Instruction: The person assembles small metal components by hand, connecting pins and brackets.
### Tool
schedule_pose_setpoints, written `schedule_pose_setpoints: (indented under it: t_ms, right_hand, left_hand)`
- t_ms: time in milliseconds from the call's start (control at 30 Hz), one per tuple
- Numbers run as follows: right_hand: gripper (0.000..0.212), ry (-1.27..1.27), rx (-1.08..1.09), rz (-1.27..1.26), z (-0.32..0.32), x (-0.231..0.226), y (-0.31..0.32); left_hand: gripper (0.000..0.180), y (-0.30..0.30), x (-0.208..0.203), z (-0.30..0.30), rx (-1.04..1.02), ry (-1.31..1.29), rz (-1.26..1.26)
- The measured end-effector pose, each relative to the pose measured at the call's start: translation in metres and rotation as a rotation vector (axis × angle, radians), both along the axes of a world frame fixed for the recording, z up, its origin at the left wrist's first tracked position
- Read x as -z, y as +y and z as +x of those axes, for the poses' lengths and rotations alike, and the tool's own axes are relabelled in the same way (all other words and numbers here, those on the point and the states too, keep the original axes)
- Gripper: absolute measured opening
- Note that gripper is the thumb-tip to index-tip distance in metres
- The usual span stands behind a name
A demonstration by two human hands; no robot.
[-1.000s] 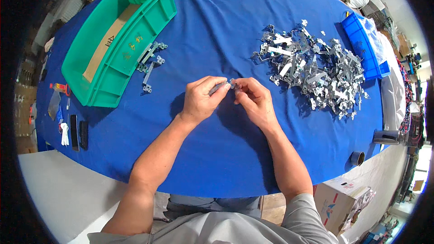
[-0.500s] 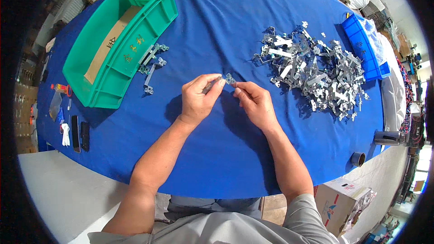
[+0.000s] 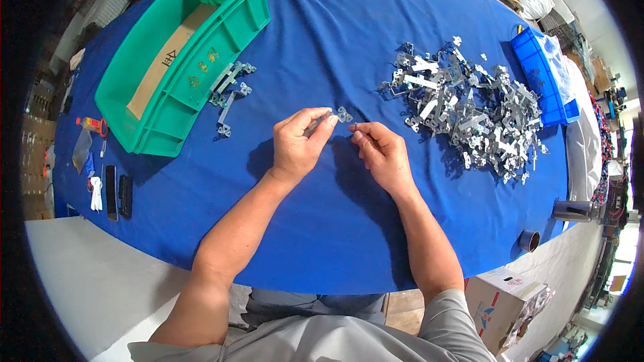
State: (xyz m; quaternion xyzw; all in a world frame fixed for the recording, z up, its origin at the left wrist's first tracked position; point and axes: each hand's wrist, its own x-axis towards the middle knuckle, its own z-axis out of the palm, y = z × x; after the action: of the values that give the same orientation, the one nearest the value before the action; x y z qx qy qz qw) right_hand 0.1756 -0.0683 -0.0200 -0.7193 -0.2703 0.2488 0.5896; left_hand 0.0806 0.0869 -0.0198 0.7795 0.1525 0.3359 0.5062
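Note:
In the middle of the table, my left hand (image 3: 299, 143) is closed on a small metal bracket (image 3: 344, 115). Its grey end with holes sticks out past the fingertips toward the right, while the rest is mostly hidden by the hand. Just to the right of that end is my right hand (image 3: 385, 159), thumb and forefinger pinched together. Something tiny and dark shows at its fingertips, too small to name, a short gap from the bracket. Several similar brackets (image 3: 229, 105) lie on the left, beside the green crate. A big heap of loose metal brackets (image 3: 469, 110) spreads on the right.
The green plastic crate (image 3: 151, 135), with a cardboard piece inside, occupies the left. A blue bin (image 3: 537, 70) holding clear plastic stands beyond the heap. Dark slim objects (image 3: 111, 191) lie at the left edge; a metal cup (image 3: 529, 240) and grey cylinder (image 3: 572, 210) sit at the right.
My right fingertips have drawn slightly away from the bracket's end, leaving a small gap. My left hand keeps its hold, and the whole view has shifted a little.

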Motion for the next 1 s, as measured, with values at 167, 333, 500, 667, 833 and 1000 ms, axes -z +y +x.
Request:
schedule_pose_setpoints:
  t_ms: [167,333,500,667,833,1000]
  right_hand:
    - [0.016,-0.051,-0.005,-0.022,0.0009,0.0017,0.0000]
    - [0.014,-0.010,-0.024,-0.052,-0.0007,-0.0014,0.0001]
    - [0.012,0.004,0.017,0.070,-0.0030,0.0026,0.0031]
    - [0.010,0.044,0.059,0.156,-0.0028,0.0019,0.0043]
    - [0.010,-0.083,0.080,0.244,0.0011,0.0052,0.0020]
    - [0.012,0.194,0.090,0.152,-0.0021,-0.0005,-0.0011]
  left_hand:
    - [0.012,-0.0005,0.0024,0.0005,0.023,-0.019,0.090]
    - [0.011,0.0002,0.0034,-0.0003,0.043,-0.010,0.081]
    - [0.010,-0.0028,0.0049,0.0020,0.054,-0.009,0.096]
    - [0.011,-0.0033,0.0062,0.0039,0.094,-0.016,0.258]
    - [0.012,-0.0042,0.0025,0.0030,0.115,-0.029,0.287]
    - [0.012,-0.0038,0.0025,0.0009,0.102,-0.006,0.302]
